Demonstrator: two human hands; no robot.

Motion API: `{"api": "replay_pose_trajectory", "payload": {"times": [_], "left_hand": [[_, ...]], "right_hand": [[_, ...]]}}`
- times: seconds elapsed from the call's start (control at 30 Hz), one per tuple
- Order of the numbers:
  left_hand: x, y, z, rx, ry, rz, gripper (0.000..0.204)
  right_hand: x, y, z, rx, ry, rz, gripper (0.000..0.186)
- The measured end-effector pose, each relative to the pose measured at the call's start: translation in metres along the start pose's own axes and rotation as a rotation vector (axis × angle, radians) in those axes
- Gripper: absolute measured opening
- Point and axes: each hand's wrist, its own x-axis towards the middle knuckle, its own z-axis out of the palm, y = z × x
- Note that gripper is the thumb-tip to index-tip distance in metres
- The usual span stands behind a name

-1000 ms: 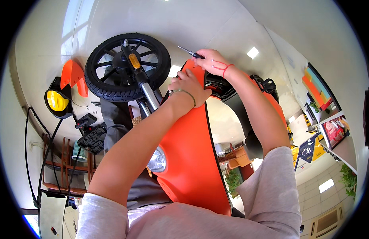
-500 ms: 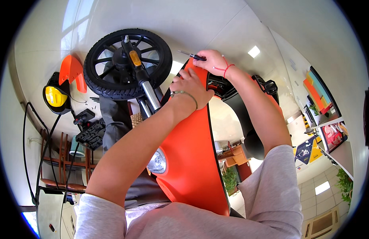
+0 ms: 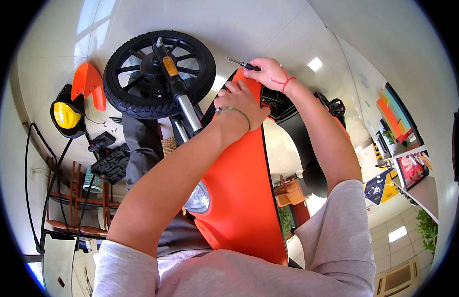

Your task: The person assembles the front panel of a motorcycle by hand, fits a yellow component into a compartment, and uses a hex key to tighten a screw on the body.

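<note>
An orange scooter front panel (image 3: 239, 198) with a round headlight (image 3: 198, 199) fills the middle of the view. My left hand (image 3: 239, 106) lies flat on the panel's top end, a thin bracelet on its wrist. My right hand (image 3: 270, 73), with a red string at the wrist, grips a screwdriver (image 3: 241, 64) whose tip points left, just above the panel's top edge. The black front wheel (image 3: 157, 74) and its chrome fork (image 3: 187, 111) stand directly left of both hands.
A loose orange fender piece (image 3: 88, 89) and a yellow and black part (image 3: 66, 115) lie on the white tiled floor at left. Black cables (image 3: 36, 188) run along the left edge. Black scooter bodywork (image 3: 308, 148) lies under my right forearm. A wooden chair (image 3: 73, 203) stands at lower left.
The view has shifted slightly; the wheel sits a little more to the left. Both hands stay at the panel's top end, and the right hand has edged closer to it with the screwdriver.
</note>
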Motion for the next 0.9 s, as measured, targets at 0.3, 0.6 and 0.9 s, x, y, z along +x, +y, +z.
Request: {"api": "replay_pose_trajectory", "payload": {"times": [0.3, 0.6, 0.9], "left_hand": [[-0.001, 0.000, -0.002, -0.016, -0.024, 0.002, 0.095], [0.001, -0.002, 0.001, -0.020, -0.011, 0.011, 0.096], [0.000, -0.001, -0.002, -0.016, -0.025, 0.006, 0.096]], "right_hand": [[-0.004, 0.005, 0.006, 0.034, 0.041, -0.058, 0.028], [-0.002, 0.008, 0.014, 0.022, 0.154, -0.036, 0.031], [-0.006, 0.010, 0.016, 0.033, 0.195, -0.039, 0.034]]}}
